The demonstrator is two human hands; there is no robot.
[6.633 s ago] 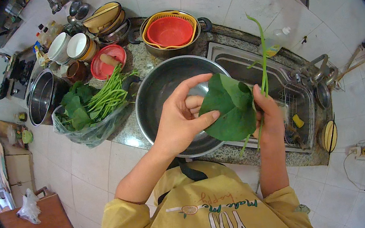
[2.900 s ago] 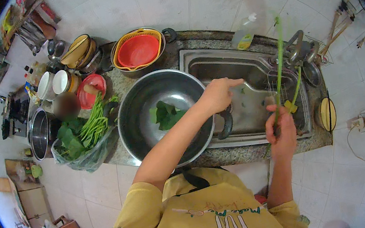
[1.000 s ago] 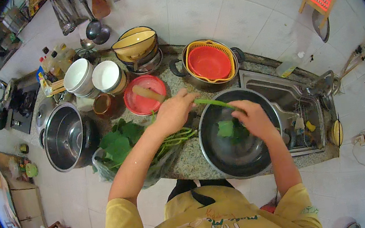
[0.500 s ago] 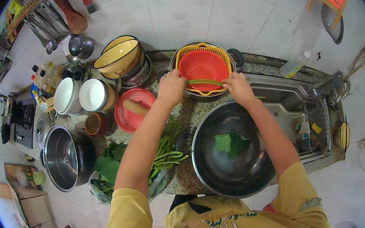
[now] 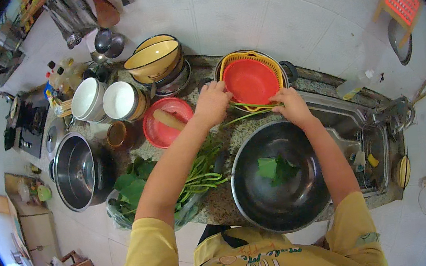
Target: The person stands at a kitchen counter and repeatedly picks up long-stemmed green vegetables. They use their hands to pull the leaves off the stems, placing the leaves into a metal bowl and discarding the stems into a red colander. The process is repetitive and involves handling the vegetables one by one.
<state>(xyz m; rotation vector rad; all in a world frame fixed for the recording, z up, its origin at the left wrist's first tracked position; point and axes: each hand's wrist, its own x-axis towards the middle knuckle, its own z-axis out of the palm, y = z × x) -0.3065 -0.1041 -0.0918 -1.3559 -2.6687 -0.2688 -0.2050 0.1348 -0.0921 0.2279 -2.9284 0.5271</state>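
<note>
My left hand [image 5: 213, 103] is closed in a pinch at one end of thin green stems [image 5: 249, 106]. My right hand [image 5: 292, 106] pinches the stems' other end. A further stem slants from my right fingers down toward the counter. Both hands are at the near rim of a red plastic basket [image 5: 252, 81], which sits inside a yellow basket [image 5: 222, 73] on a pot. Below my right forearm stands a wide dark basin [image 5: 279, 199] with green leaves [image 5: 277, 169] in it. Left of the basin, a plastic bag [image 5: 186, 216] holds leafy greens [image 5: 131, 183] with long stems.
A pink basket [image 5: 152, 132] with a wooden-looking rod stands behind my left forearm. Further left are a deep steel pot [image 5: 76, 168], a brown jar [image 5: 119, 135], white bowls [image 5: 119, 99] and yellow bowls [image 5: 153, 60]. A metal sink [image 5: 326, 103] lies at the right.
The stems, held close together before, now spread apart, with one slanting down to the left. My hands are slightly lower against the basket rim. The whole view has shifted a little.
</note>
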